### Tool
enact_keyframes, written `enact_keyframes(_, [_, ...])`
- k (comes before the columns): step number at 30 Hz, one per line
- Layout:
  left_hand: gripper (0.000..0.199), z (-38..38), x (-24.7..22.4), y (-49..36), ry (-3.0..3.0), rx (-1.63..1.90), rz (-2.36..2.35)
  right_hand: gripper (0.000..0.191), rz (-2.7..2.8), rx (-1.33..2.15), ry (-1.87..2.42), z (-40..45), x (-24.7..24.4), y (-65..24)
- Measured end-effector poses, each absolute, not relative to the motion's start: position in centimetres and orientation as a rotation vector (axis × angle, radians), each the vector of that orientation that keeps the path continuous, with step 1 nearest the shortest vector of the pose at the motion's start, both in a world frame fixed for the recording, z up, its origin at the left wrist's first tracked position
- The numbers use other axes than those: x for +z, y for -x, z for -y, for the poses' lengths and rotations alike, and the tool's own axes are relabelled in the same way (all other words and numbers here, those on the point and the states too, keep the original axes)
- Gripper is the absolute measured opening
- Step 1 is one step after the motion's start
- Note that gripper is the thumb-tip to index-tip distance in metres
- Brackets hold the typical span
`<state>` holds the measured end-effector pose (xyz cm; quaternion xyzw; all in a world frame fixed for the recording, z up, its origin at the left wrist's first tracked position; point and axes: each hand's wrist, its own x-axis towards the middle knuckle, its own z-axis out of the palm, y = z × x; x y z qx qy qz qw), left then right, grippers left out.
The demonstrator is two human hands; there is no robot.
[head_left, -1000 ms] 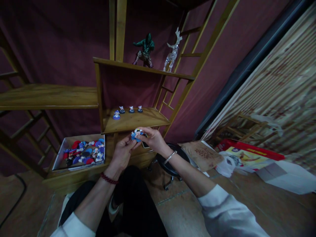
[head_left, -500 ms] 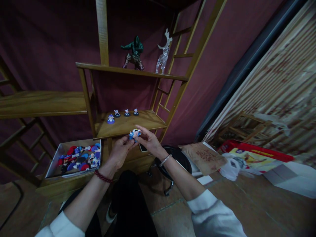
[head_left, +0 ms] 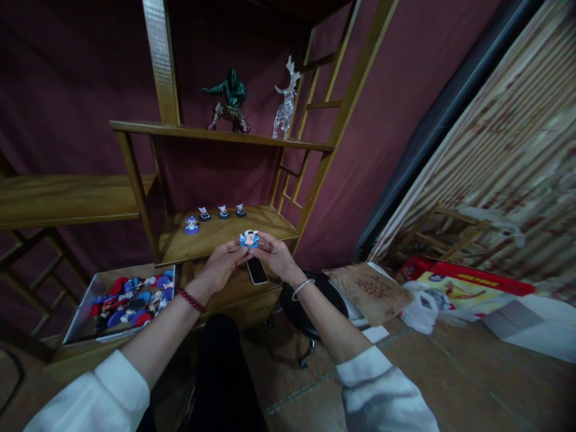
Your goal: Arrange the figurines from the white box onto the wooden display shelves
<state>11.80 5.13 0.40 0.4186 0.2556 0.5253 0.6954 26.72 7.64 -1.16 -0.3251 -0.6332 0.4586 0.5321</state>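
Note:
A small blue and white figurine [head_left: 249, 239] is pinched between my two hands in front of the middle shelf's edge. My left hand [head_left: 221, 264] grips its left side, and my right hand [head_left: 275, 255] its right side. On the wooden shelf [head_left: 265, 223] behind stand three small figurines with dark bases [head_left: 224, 212] in a row, and a purple one [head_left: 191, 225] in front at the left. To the lower left, an open cardboard box [head_left: 80, 318] holds several red, blue and purple figurines.
A phone [head_left: 257, 271] lies on the lower ledge below my hands. Above, a green-hooded figure [head_left: 232, 99] and a clear deer [head_left: 285, 108] stand on the upper shelf. A black wheeled stool [head_left: 315, 309] is at the right, near a plastic bag [head_left: 419, 309].
The held figurine has turned, and its front faces me more. The view has shifted so the shelves sit further left, and more of the phone shows below my hands.

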Motion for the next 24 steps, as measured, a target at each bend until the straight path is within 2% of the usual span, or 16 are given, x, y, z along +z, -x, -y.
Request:
enact_keyframes(13, [0.026,-10.0,0.6,-12.8,-0.98,1.304,-0.713,0.053,1.409,1.059,0.803,-13.3,-0.8,-27.0])
enact_keyframes(24, [0.032,-14.6,0.2,-15.1,-1.125,1.234,-0.967,0.042,1.491,1.073,0.802,-17.5,-1.3,-29.0])
